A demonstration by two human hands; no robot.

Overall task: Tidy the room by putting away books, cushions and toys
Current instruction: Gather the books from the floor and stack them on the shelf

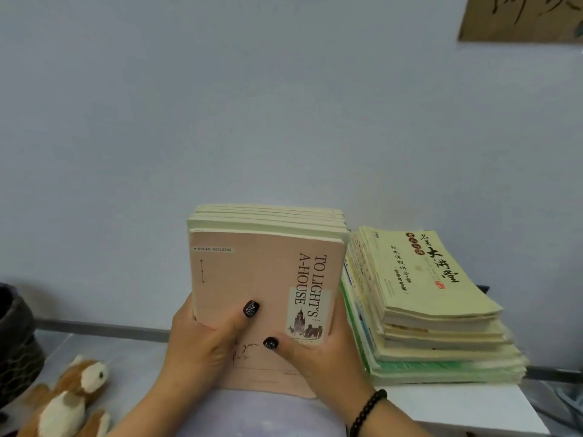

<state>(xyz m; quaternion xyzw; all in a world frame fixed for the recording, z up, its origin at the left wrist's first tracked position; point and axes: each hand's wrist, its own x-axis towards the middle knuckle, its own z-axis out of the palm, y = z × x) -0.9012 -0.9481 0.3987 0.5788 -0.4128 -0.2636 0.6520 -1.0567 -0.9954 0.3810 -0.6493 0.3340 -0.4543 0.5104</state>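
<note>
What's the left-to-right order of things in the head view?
dark basket → plush toy → left hand → pink books, gripped in both hands → right hand → stack of books on the white table.

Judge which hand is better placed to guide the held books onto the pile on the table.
Right, probably. Both hands grip the bundle of books, but the right hand holds the edge beside the pile of books; the left hand is on the far side, nearer the plush toy.
</note>
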